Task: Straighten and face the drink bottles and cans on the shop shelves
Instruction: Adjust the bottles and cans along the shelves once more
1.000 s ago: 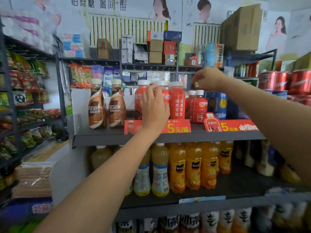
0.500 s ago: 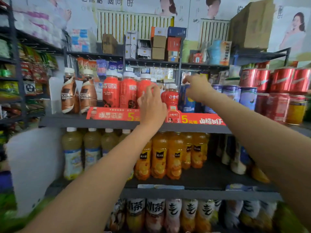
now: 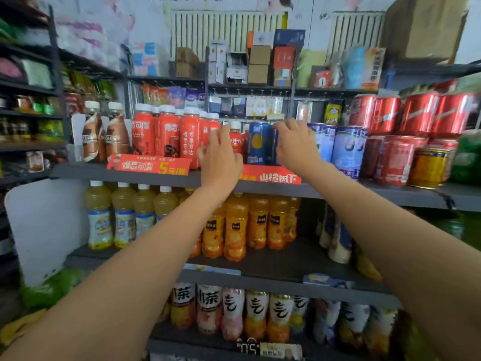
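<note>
both hands have dropped and come closer together since a second ago: the right hand point(image 3: 294, 147), then reaching high over the bottle caps, now sits at the blue cans point(image 3: 261, 143) with its fingers curled on the front can's right side, though whether it truly grips the can is hard to tell. the left hand point(image 3: 220, 158) has slid right from the tall red bottles point(image 3: 166, 134) and now spreads relaxed fingers in front of the small red bottle point(image 3: 236, 142), fingertips at its label. the view has also swung right and moved closer, so more red cans point(image 3: 416, 118) show at the right end.

all these drinks stand on the upper dark grey shelf point(image 3: 86, 171), whose edge carries red price strips point(image 3: 149, 166). two brown coffee bottles point(image 3: 105, 136) stand at its left end. the shelf below holds pale yellow bottles point(image 3: 112, 214) and orange juice bottles point(image 3: 235, 225); the lowest holds tea bottles point(image 3: 231, 311). behind, small boxes point(image 3: 260, 61) are stacked on a higher rack before a postered wall, and snack packets fill the blurred racks at left.
</note>
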